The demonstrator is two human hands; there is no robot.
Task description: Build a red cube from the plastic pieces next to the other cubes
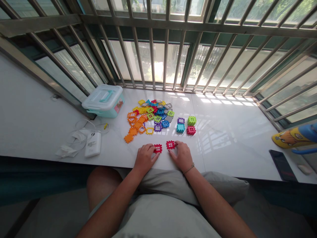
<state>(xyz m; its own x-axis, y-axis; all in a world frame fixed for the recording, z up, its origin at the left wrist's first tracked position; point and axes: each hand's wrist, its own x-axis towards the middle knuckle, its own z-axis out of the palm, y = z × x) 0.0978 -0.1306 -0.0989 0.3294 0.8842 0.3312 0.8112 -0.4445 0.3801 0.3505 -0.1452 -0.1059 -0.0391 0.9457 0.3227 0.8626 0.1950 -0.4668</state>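
Note:
My left hand (144,158) rests on the white sill near its front edge, fingers pinching a flat red window tile (158,148). My right hand (182,154) holds a second red window tile (170,144) just beside the first; the two tiles lie a little apart. Beyond them is a loose pile of colourful tiles (148,117): orange, yellow, green, blue, grey. To its right stand assembled cubes: purple (180,120), teal (180,128), green (191,120) and red (191,130).
A teal-and-white lidded storage box (104,100) stands at the back left. A white power bank (93,144) with cable and crumpled tissue lies at left. A dark phone (283,165) and a yellow-blue object (294,137) sit at right. Metal window bars (158,49) close the far side.

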